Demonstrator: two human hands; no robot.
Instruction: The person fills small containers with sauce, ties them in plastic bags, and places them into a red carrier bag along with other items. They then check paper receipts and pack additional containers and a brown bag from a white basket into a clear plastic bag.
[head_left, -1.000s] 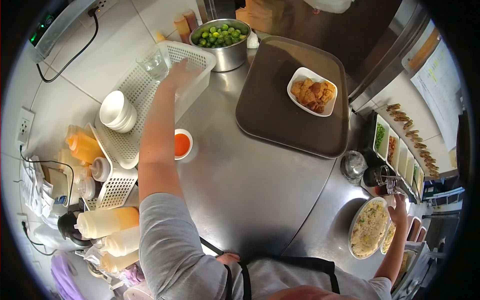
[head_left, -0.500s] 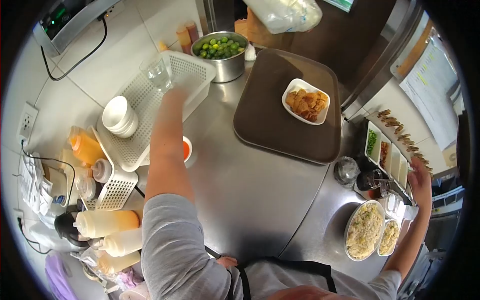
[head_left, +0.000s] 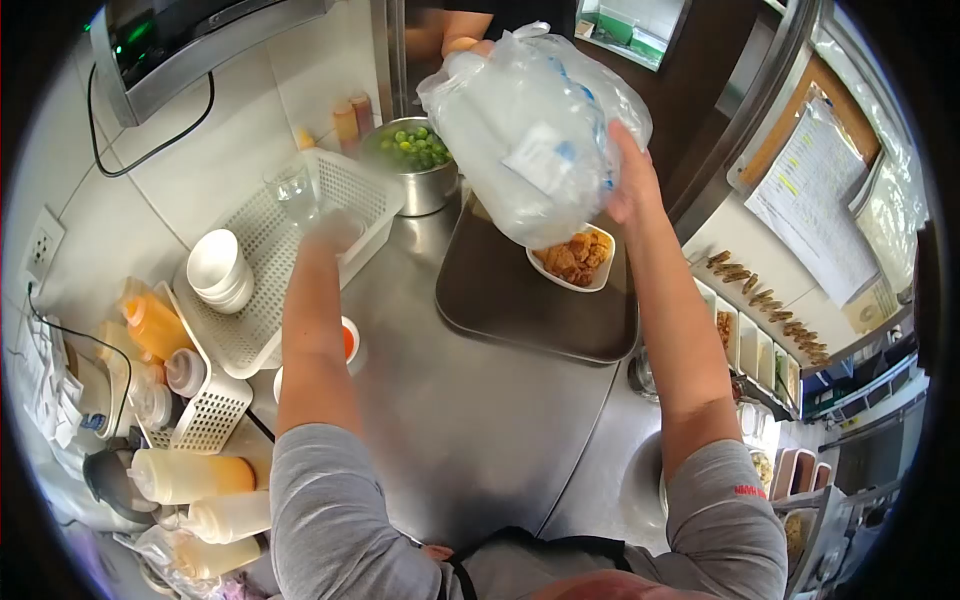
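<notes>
A clear, crinkled plastic bag (head_left: pixel 530 130), bulging with contents I cannot make out, hangs above the brown tray (head_left: pixel 520 325). My right hand (head_left: pixel 634 178) grips its right side, while another person's hand (head_left: pixel 472 47) touches the top. Partly covered by the bag, a white dish of fried pieces (head_left: pixel 578 262) stands on the tray. My left hand (head_left: pixel 335 232) is smeared by motion over the near side of the white perforated basket (head_left: pixel 230 325); its fingers cannot be made out. In that basket are stacked white bowls (head_left: pixel 218 270) and a drinking glass (head_left: pixel 292 190).
A steel pot of green limes (head_left: pixel 415 150) stands behind the basket. Sauce bottles (head_left: pixel 195 475) line the left side. A small bowl of red sauce (head_left: pixel 349 342) sits beside my left forearm. Topping containers (head_left: pixel 748 345) stand along the right wall.
My right hand has moved from the topping containers at the right to the plastic bag. The bag has come forward over the tray. My left hand stays near the basket.
</notes>
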